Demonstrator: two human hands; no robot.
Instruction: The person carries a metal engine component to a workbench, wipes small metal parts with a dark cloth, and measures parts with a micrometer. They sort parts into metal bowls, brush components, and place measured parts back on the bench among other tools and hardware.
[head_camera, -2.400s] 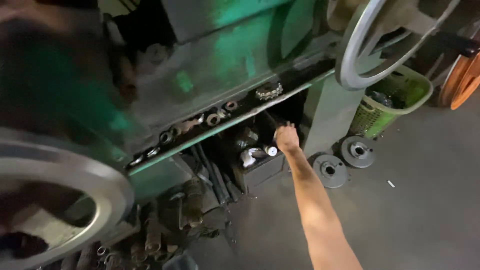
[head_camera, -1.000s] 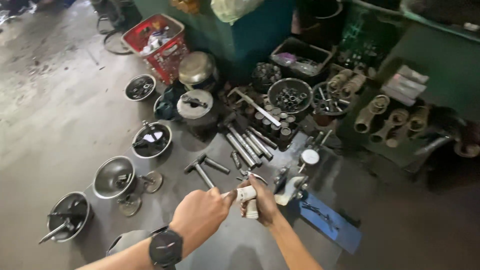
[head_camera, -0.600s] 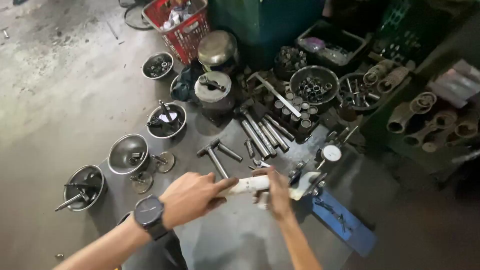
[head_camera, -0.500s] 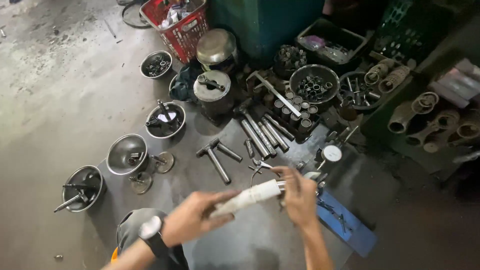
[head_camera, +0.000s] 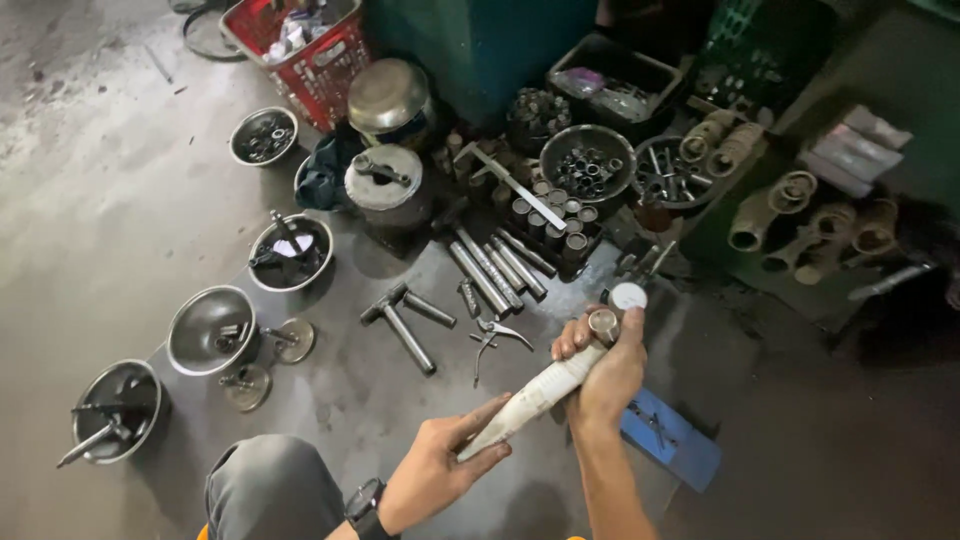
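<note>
Open floor (head_camera: 90, 200) lies left of the hands. Ahead, pliers (head_camera: 495, 338), a T-handled tool (head_camera: 400, 320) and steel rods (head_camera: 495, 268) block the way. A blue plate (head_camera: 675, 445) lies just right of the right hand (head_camera: 600, 375).

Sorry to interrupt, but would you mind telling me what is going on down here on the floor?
A person holds a pale tapered metal shaft in both hands above a concrete floor. The right hand wraps its upper end, near the metal cap; the left hand, with a wristwatch, supports the narrow lower end. On the floor lie steel bowls of parts, a row of metal rods, a hammer, pliers and a blue flat case.
</note>
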